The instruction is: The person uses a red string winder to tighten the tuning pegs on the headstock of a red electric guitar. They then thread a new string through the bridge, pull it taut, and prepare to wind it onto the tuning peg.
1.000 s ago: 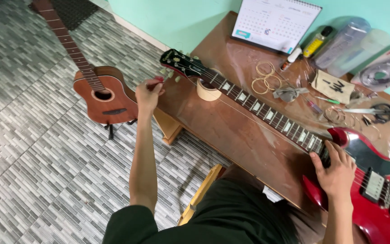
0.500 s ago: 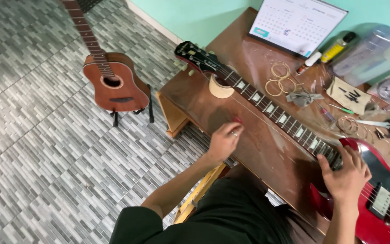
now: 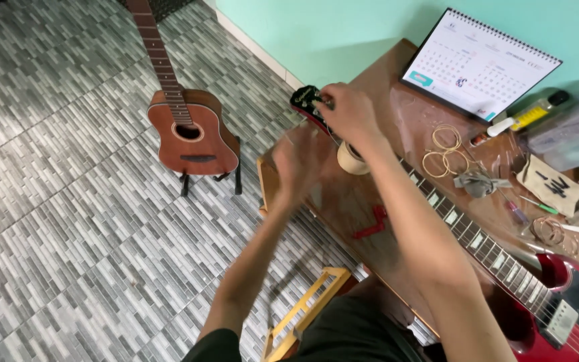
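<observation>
A red electric guitar (image 3: 467, 231) lies across the brown table (image 3: 343, 201), its body at the lower right and its black headstock (image 3: 303, 99) at the far left end. My right hand (image 3: 350, 110) reaches over the neck and grips the headstock, fingers at the tuning pegs. My left hand (image 3: 299, 161) is blurred with motion just above the table's left part, fingers apart, holding nothing. A small red tool (image 3: 371, 224) lies on the table in front of the neck. A roll of tape (image 3: 351, 161) props up the neck near the headstock.
A small acoustic guitar (image 3: 192, 134) stands on a stand on the tiled floor at left. A desk calendar (image 3: 477, 64), coiled strings (image 3: 443, 151), small tools and plastic boxes crowd the table's far side. A yellow wooden frame (image 3: 309, 308) sits below the table edge.
My right hand left the guitar body and moved to the headstock. My left hand went from the headstock to the table, left the red tool there, and is now lifting.
</observation>
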